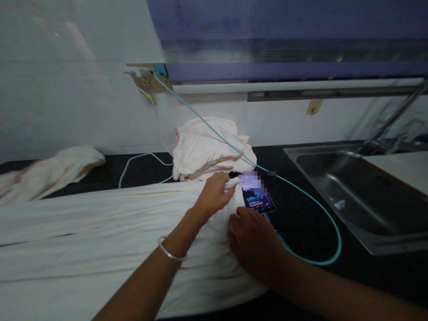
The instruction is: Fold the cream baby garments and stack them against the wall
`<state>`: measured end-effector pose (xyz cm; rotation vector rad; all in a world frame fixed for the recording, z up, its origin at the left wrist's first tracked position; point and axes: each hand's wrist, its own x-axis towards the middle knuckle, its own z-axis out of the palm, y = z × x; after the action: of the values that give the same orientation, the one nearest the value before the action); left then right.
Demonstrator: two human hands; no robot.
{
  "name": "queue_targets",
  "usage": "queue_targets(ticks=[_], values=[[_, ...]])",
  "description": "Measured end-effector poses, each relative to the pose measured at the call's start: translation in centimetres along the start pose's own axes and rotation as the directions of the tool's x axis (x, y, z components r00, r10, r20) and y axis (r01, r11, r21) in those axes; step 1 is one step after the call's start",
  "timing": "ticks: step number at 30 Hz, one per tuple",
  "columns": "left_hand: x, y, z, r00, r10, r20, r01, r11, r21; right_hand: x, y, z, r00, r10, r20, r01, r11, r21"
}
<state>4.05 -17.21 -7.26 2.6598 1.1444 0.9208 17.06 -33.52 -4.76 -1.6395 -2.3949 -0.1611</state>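
A long white cloth [110, 232] lies spread over the dark counter, with lengthwise folds and wrinkles. My left hand [216, 192], with a silver bangle at its wrist, pinches the far corner at the cloth's right end, and a bit of fabric sticks up by the thumb. Lower along the same end, my right hand [256, 240] has its fingers curled at the cloth's edge; its palm side is hidden. Just beyond both hands, a phone [259, 199] with a lit screen lies beside the cloth.
A crumpled pile of white cloth [207, 149] sits against the wall, another cloth [63, 171] at the left. A teal cable [321, 207] runs from the wall socket [147, 81] across the counter, looping near the phone. A metal sink [334, 178] is at the right.
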Motion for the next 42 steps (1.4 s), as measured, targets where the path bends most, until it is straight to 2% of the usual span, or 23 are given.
queue_targets(ticks=[9,18,27,35,42], values=[[-0.1,0.0,0.0,1.0,-0.004,-0.003,0.004,0.995,-0.101,0.3,0.7,-0.3,0.998,-0.048,-0.031,0.05,0.998,0.041],[-0.2,0.2,-0.3,1.0,0.005,0.001,-0.005,0.99,-0.14,0.6,1.3,0.5,0.997,-0.065,-0.036,0.067,0.996,0.066],[-0.2,0.0,-0.1,1.0,-0.017,0.017,0.02,0.987,-0.161,2.4,3.1,0.1,0.989,-0.136,0.064,0.125,0.98,0.156],[-0.3,-0.2,0.0,1.0,0.012,0.0,-0.011,0.986,-0.164,1.5,2.0,-0.7,0.994,-0.073,0.084,0.067,0.995,0.077],[-0.2,0.1,-0.2,1.0,-0.011,0.015,0.013,0.99,-0.138,0.5,1.0,-1.1,0.996,-0.058,0.063,0.052,0.994,0.094]])
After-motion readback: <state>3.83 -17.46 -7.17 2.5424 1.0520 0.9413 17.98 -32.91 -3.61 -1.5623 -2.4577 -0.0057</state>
